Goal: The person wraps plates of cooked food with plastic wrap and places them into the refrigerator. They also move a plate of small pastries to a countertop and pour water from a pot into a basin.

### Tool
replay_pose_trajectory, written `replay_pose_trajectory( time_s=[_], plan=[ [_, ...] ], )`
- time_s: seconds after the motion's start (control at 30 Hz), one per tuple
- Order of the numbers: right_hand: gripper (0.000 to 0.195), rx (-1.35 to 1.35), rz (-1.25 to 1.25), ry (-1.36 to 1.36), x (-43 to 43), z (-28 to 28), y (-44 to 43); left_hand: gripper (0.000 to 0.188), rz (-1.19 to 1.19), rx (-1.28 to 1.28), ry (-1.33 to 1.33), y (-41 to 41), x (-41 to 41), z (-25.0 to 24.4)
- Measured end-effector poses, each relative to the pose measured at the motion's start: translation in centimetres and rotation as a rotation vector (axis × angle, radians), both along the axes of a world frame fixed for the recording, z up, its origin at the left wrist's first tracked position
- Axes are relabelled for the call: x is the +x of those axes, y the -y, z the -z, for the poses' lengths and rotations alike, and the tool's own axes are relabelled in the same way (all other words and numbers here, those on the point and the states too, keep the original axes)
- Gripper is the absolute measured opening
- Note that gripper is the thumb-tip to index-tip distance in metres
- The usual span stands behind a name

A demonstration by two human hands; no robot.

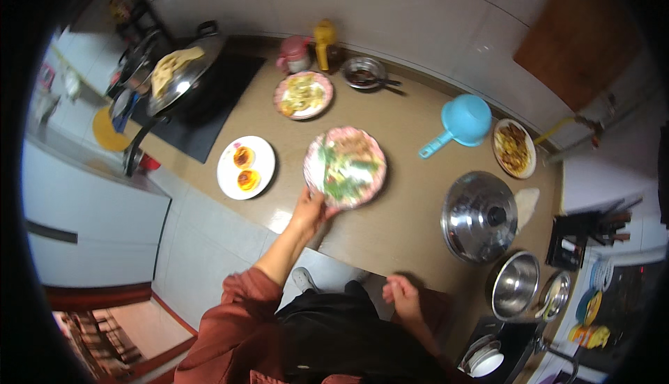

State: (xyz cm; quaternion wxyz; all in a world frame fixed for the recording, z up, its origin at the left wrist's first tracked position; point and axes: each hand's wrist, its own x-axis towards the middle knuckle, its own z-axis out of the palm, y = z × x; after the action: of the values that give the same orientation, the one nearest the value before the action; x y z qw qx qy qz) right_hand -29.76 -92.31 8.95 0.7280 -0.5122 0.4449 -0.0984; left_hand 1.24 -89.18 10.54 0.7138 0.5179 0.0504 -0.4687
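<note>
My left hand (310,212) grips the near edge of a pink-rimmed plate (311,171) over the countertop. Green vegetables and pale brown pieces of food (353,146) lie on this plate, blurred. Close to the counter's front edge, my right hand (403,296) is curled in with nothing visible in it. To the left of the held plate is a white plate (226,175) with two egg tarts (248,180) on it. Behind, another pink-rimmed plate (278,94) bears yellowish food.
A wok (180,88) with a lid and a flatbread stands on the black cooktop (209,138). At right are a blue dipper (466,118), a plate of food (496,159), a domed metal lid (473,222), a steel bowl (516,285), a knife block (567,237) and a sink (491,329).
</note>
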Motion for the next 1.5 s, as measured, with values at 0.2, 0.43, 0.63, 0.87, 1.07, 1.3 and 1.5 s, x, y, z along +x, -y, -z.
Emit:
replay_pose_trajectory(
  time_s=[0.2,0.43,0.63,0.87,1.07,1.3,1.5],
  plan=[
    [0.045,0.301,-0.3,0.457,13.7,-8.9,-1.3,0.045,0.008,0.075,-0.07,-15.0,-4.3,-5.2],
    [0.054,0.511,-0.348,0.497,23.2,-10.3,-17.4,0.048,-0.07,-0.069,-0.033,-33.6,0.5,-9.1],
    [0.061,0.632,-0.485,0.42,33.4,-11.4,-31.7,0.048,-0.293,-0.234,-0.015,-49.6,6.8,-10.4],
    [0.05,0.92,-0.764,0.397,46.7,-8.8,-41.9,0.059,-0.706,-0.38,-0.025,-61.6,12.7,-8.6],
    [0.024,0.618,-0.796,0.11,62.0,-2.8,-49.3,0.059,-0.967,-0.376,0.096,-71.7,20.5,-7.7],
    [0.024,0.364,-1.291,0.105,78.0,-5.9,-63.3,0.068,-1.27,-0.423,0.237,-81.7,31.0,-10.0],
    [0.028,0.564,-1.703,0.446,84.4,-10.6,-80.6,0.072,-1.273,-0.382,0.244,-89.4,40.7,-13.9]
  ],
)
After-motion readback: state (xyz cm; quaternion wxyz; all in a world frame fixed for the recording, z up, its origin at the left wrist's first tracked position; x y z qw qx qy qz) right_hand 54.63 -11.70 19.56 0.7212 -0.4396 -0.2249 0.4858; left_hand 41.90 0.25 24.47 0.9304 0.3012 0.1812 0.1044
